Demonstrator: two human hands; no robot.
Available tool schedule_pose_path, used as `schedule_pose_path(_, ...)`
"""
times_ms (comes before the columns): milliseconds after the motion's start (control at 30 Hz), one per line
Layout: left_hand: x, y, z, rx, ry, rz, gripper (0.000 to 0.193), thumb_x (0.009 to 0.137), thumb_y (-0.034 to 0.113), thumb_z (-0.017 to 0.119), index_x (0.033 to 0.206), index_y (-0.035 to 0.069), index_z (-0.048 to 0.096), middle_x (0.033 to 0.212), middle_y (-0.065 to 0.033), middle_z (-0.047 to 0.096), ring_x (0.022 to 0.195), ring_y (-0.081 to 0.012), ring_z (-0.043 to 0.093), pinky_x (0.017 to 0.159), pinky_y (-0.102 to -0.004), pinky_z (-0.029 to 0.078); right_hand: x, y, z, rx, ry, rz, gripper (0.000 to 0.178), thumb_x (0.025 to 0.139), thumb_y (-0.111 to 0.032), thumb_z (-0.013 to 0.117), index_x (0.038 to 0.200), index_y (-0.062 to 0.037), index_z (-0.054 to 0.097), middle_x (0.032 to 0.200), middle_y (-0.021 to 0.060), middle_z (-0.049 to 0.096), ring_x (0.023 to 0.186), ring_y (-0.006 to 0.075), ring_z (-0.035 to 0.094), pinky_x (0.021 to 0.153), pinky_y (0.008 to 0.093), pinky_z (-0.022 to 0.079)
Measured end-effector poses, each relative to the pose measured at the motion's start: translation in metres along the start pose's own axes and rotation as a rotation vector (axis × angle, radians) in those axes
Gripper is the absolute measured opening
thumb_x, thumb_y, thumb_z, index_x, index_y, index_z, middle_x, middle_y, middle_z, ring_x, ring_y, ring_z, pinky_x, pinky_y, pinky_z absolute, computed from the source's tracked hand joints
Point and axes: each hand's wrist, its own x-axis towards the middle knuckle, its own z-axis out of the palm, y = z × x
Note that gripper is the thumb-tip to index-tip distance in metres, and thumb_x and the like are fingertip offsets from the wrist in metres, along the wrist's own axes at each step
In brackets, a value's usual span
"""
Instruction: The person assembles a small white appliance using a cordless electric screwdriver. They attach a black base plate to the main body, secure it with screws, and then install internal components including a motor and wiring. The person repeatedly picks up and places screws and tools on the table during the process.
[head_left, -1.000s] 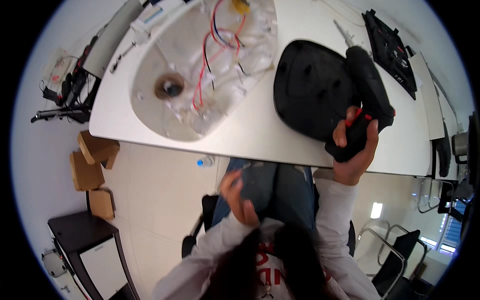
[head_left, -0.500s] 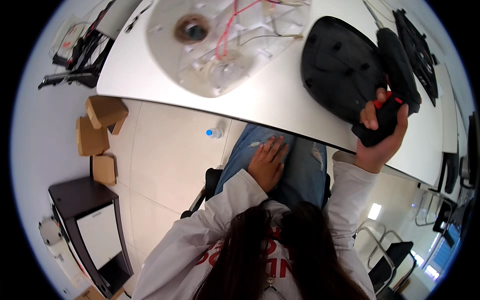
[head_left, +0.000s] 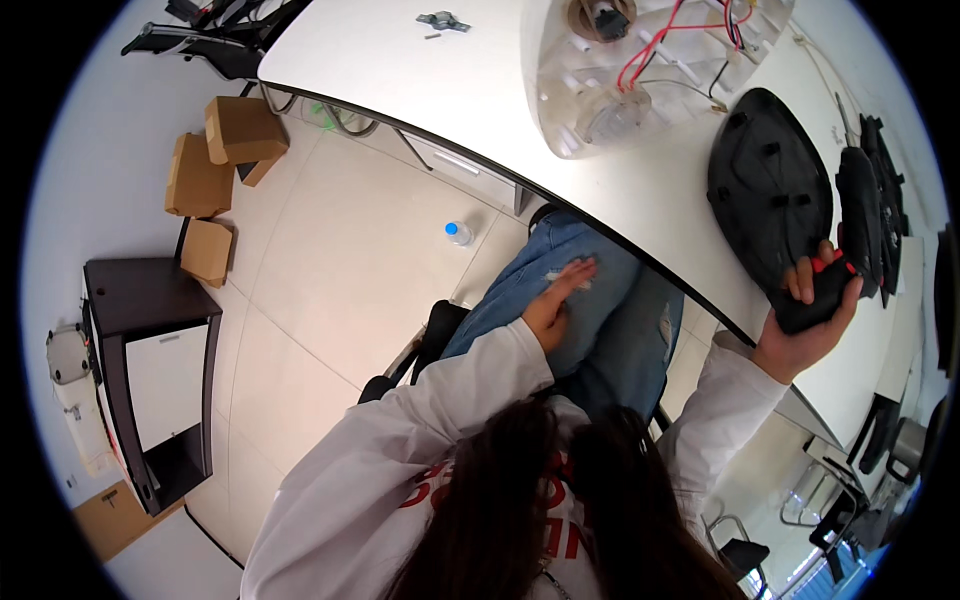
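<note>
My right hand [head_left: 800,345] is wrapped round the grip of a black cordless drill [head_left: 856,190] with red parts by the trigger. Its long thin bit points toward the far side of the table. Just left of the drill lies a black, rounded plastic cover [head_left: 775,185], with pegs and a thin cable on its inner face. Farther left sits a translucent white plastic housing [head_left: 555,105], its red and black wires loose on top. My left hand [head_left: 556,305] lies on my thigh, fingers stretched out and holding nothing.
A small grey metal piece [head_left: 443,21] lies on the white table [head_left: 430,80]. Cardboard boxes [head_left: 245,130] and a dark cabinet [head_left: 150,290] stand along the left wall. A bottle with a blue cap [head_left: 458,234] is on the floor. Chairs [head_left: 740,555] stand at the lower right.
The view has swung left, so the table things appear farther right. My left hand has turned a little on its side, its fingers closer together. My right hand still grips the drill.
</note>
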Motion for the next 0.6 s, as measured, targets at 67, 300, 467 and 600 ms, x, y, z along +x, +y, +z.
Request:
schedule_pose_path(67,-0.002,0.005,-0.004,-0.034,-0.003,-0.056,0.087,0.056,-0.024,0.026,0.137,0.008,0.033,0.146,-0.0128,0.026,0.139,-0.0283,0.014,0.113,-0.0360,0.010,0.001,0.000,0.002,0.004,0.003,0.008,0.041,0.094,-0.027,0.045,0.119,0.0050,0.039,0.099,0.0103,0.049,0.062,0.0098,0.039,0.057,0.0219,0.035)
schedule_pose_path(300,-0.008,-0.002,-0.009,-0.382,0.050,-0.112,0.089,0.049,-0.025,0.025,0.131,0.007,0.039,0.145,-0.0130,0.029,0.139,-0.0264,0.014,0.113,-0.0362,0.008,0.000,0.001,0.003,-0.043,0.009,0.010,0.042,0.094,-0.028,0.045,0.119,0.0051,0.039,0.100,0.0103,0.048,0.062,0.0098,0.038,0.057,0.0222,0.034)
schedule_pose_path(467,-0.011,-0.005,-0.014,-0.115,0.001,-0.067,0.082,0.047,-0.024,0.030,0.122,0.005,0.045,0.141,-0.0160,0.034,0.137,-0.0314,0.020,0.112,-0.0363,0.016,-0.002,0.001,0.002,-0.018,0.030,0.020,0.038,0.095,-0.029,0.044,0.113,0.0042,0.042,0.100,0.0103,0.048,0.061,0.0099,0.039,0.057,0.0228,0.034)
schedule_pose_path(600,-0.008,0.000,-0.008,0.047,0.039,0.008,0.075,0.048,-0.023,0.032,0.115,0.004,0.050,0.137,-0.0168,0.041,0.134,-0.0348,0.027,0.110,-0.0392,0.024,-0.005,0.003,0.006,-0.101,0.201,-0.037,0.040,0.094,-0.032,0.044,0.119,-0.0008,0.042,0.095,0.0103,0.053,0.055,0.0117,0.044,0.049,0.0239,0.036)
